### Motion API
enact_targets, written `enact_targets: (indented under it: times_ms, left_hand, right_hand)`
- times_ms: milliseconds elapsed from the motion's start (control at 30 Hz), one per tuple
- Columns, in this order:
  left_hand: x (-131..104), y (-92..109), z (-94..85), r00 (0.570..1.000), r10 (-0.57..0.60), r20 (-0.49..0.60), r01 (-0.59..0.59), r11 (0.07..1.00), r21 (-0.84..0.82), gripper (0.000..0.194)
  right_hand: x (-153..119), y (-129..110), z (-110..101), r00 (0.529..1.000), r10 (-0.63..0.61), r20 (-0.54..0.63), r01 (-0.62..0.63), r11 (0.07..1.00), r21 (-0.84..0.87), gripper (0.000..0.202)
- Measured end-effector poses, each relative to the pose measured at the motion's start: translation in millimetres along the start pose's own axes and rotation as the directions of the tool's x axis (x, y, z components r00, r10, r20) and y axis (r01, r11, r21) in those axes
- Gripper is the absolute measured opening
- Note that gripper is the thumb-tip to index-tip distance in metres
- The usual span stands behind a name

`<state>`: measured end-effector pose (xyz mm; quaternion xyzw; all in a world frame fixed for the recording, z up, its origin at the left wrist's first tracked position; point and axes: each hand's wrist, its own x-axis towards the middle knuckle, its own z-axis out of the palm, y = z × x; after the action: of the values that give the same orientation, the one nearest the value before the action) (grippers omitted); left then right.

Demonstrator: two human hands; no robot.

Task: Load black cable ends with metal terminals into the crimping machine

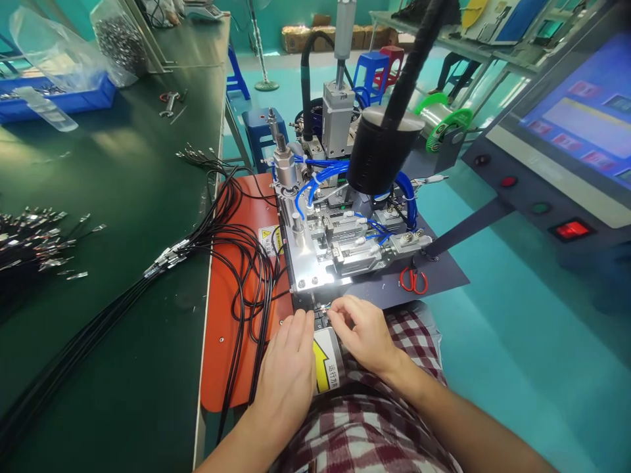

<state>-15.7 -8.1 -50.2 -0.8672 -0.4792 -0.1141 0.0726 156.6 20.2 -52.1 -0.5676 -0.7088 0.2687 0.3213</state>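
Note:
At the front edge of a metal bench machine (308, 263), my right hand (365, 332) pinches a tiny cable end (324, 309), its detail too small to make out. Close beside it is my left hand (290, 361), fingers together and bent over the front fixture; its thumb and whatever it grips are hidden. Between the hands shows a round metal part with a yellow arrow label (325, 361). Black cables (241, 263) hang in loops over the orange board (217, 355), left of my left hand.
Bundled cables lie on the dark green table (133, 394) at left, with a blue tray (93, 95) and wrenches (170, 104) farther back. Red-handled scissors (414, 281) rest right of the machine. A control panel (552, 177) and a green wire spool (438, 121) stand rightward.

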Motion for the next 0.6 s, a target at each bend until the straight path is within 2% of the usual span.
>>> enact_targets:
  times_ms: [200, 267, 333, 400, 467, 600]
  left_hand:
    - [0, -1, 2.0, 0.998, 0.017, -0.054, -0.017, 1.0, -0.008, 0.043]
    - [0, -1, 1.9, 0.998, 0.019, -0.054, -0.019, 1.0, -0.008, 0.043]
    - [2, -1, 0.7, 0.998, 0.024, -0.052, -0.025, 1.0, -0.007, 0.043]
    - [4, -1, -1.4, 0.999, 0.026, -0.04, -0.026, 1.0, -0.017, 0.043]
    - [7, 0, -4.0, 1.0, 0.013, -0.014, -0.013, 0.999, -0.035, 0.044]
    - [13, 1, -7.8, 1.0, -0.017, 0.026, 0.018, 0.999, -0.041, 0.045]
  right_hand:
    - [2, 4, 5, 0.994, 0.107, -0.008, -0.102, 0.963, 0.251, 0.014]
    - [4, 6, 6, 0.987, 0.161, 0.025, -0.16, 0.93, 0.33, 0.015]
    - [6, 8, 7, 0.961, 0.249, 0.123, -0.277, 0.84, 0.467, 0.017]
    - [9, 10, 9, 0.912, 0.328, 0.245, -0.408, 0.686, 0.602, 0.02]
    - [10, 12, 11, 0.876, 0.366, 0.315, -0.478, 0.566, 0.672, 0.022]
    - [10, 14, 12, 0.862, 0.384, 0.332, -0.494, 0.484, 0.723, 0.031]
